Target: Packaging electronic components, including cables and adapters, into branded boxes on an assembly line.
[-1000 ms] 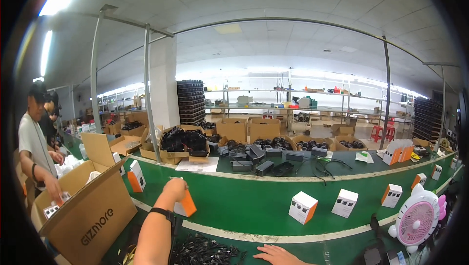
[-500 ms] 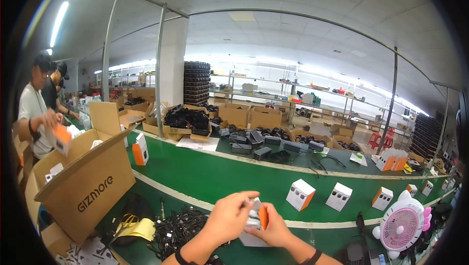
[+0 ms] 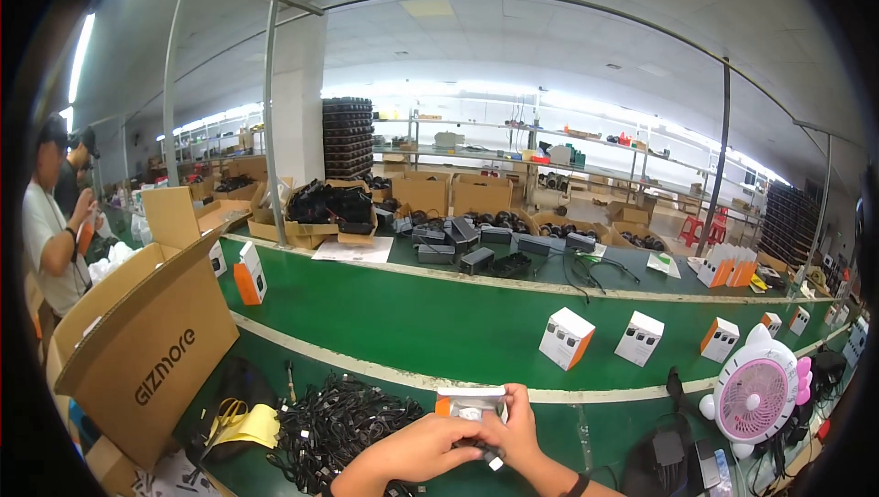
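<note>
Low over the near bench, a small white-and-orange box (image 3: 446,405) with its end flap raised is gripped in my right hand (image 3: 518,431). White material shows inside its opening. My left hand (image 3: 414,449) reaches across the box's near side, its fingers closed on a short black cable (image 3: 492,452) with a pale plug end hanging below. Part of the cable is hidden by my fingers. Beside my left forearm lies a tangled heap of black cables (image 3: 343,428).
A large brown carton (image 3: 151,350) stands at left, near yellow-handled scissors (image 3: 231,415). White-and-orange boxes (image 3: 567,338) stand along the green conveyor (image 3: 403,314). A pink-white fan (image 3: 755,396) is at right. Two people (image 3: 55,222) stand at far left.
Both my hands have turned the box, so its raised flap and opening show, and the black cable has come into sight. A person at left has drawn a box toward their chest.
</note>
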